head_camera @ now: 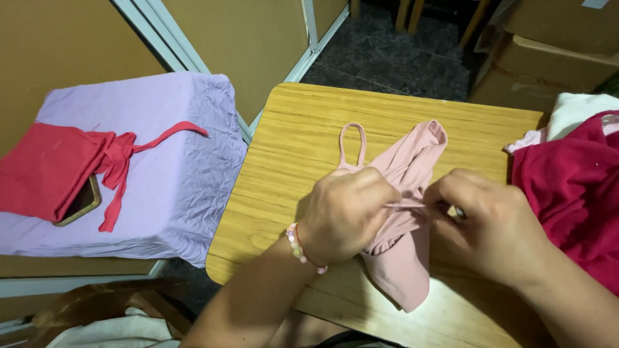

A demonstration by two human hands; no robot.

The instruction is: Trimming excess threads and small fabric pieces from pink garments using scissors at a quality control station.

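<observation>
Pink strappy garment (403, 193) lies bunched near the middle of the wooden desk (290, 161), its thin looped strap (352, 143) stretched flat on the wood toward the far edge and its lower part trailing toward the near edge. Both hands work on it at once. The left hand (345, 212) rests on top of the cloth, knuckles up, with a beaded bracelet (298, 243) at the wrist; its fingers are pinched together on a thin pink strap (407, 205) that runs taut across to the other hand. The right hand (493, 225) sits just beside it, its fingers closed on the other end of that same strap, so the short length between the two hands is pulled straight above the folded fabric.

On the right side of the desk, touching the right forearm, lies a heap of dark red cloth (574, 187), with a white piece (580, 109) and a bit of pale pink showing behind it. To the left of the desk stands a box-like surface covered with a wrinkled lilac cloth (174, 187). On it lies a folded red garment (51, 167) with long ties, and a phone (80, 201) pokes out from under its edge. Cardboard boxes (548, 58) stand on the dark floor beyond the desk.
</observation>
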